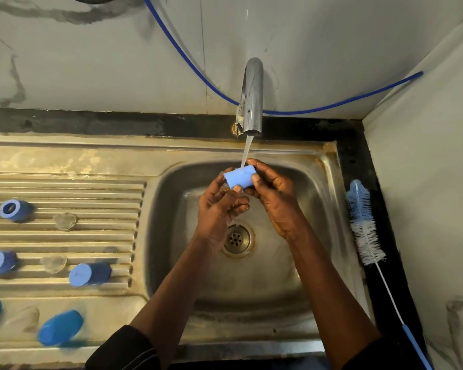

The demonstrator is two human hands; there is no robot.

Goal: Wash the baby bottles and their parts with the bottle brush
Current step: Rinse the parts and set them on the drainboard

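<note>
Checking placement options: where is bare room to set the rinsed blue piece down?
Bare: the draining board's flat strip behind the ridges, and its ridges right of the clear teat. Crowded: its left and front, with blue caps. The brush fills the right ledge.

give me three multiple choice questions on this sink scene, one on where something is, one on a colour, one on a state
1. Where does the bottle brush lie?
A. in the basin
B. on the counter right of the sink
C. on the draining board

2. What colour is the cap under the water?
A. light blue
B. red
C. white

3. What state is the tap in?
A. off
B. dripping
C. running

Answers: 1 B, it rests on the dark strip beside the basin. 2 A, light blue between the left hand and right hand. 3 C, a steady stream hits the cap.
</note>
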